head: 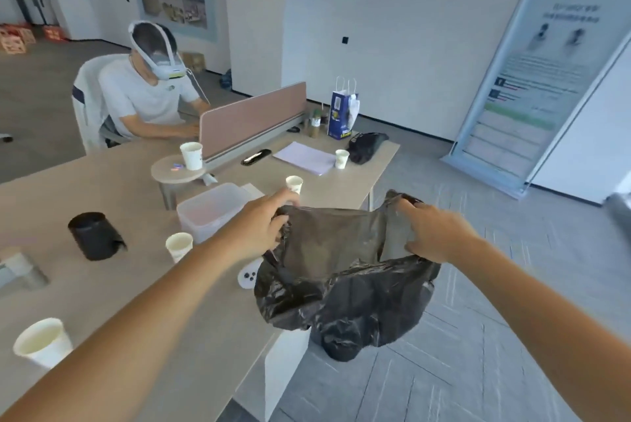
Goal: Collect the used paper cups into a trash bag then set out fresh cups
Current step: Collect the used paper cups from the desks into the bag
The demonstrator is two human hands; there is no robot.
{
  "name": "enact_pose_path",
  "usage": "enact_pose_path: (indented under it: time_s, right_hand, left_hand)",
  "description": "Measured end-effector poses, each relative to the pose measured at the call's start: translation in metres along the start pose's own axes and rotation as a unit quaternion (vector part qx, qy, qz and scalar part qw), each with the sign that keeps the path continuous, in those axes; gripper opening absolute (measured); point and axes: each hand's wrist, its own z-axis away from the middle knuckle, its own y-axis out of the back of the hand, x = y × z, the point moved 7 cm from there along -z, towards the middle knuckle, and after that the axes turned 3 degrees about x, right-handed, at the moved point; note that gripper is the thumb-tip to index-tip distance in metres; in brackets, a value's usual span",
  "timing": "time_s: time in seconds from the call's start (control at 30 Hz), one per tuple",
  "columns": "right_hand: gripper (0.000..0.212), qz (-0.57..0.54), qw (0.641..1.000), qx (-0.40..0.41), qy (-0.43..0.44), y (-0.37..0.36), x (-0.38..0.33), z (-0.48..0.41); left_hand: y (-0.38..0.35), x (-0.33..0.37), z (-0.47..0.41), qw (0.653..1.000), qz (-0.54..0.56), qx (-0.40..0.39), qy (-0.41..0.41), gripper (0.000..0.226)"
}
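Cup nearest me: a white paper one, upright on the worktop, well left of the black trash bag. I see the bag hanging just off the worktop's edge, its mouth spread between both hands. My left hand pinches the bag's left rim with curled fingers, and my right hand grips the right rim the same way. A second cup stands left of the bag, with a white controller just beside the bag's left side. A third cup stands just beyond the bag's left rim. Farther beyond the bag, a fourth cup sits beside a sheaf of paper. A fifth cup stands on a round stand.
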Motion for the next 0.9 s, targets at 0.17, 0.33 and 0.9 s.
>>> enact_pose_path:
  time_s: [0.17,0.33,0.9]
  right_hand:
    - [0.078,0.000,1.000,-0.002,0.011,-0.051,0.078,-0.033]
    - [0.076,0.004,1.000,0.005,0.018,-0.087,0.141,-0.069]
    - [0.093,0.005,0.998,-0.059,0.025,-0.140,0.210,-0.240]
  left_hand:
    - [-0.061,0.027,-0.076,0.997,-0.076,-0.026,-0.017,0.042]
    - [-0.107,0.042,-0.146,0.971,-0.238,-0.004,0.017,0.038]
    - [-0.202,-0.003,-0.306,0.909,-0.302,-0.244,0.149,0.110]
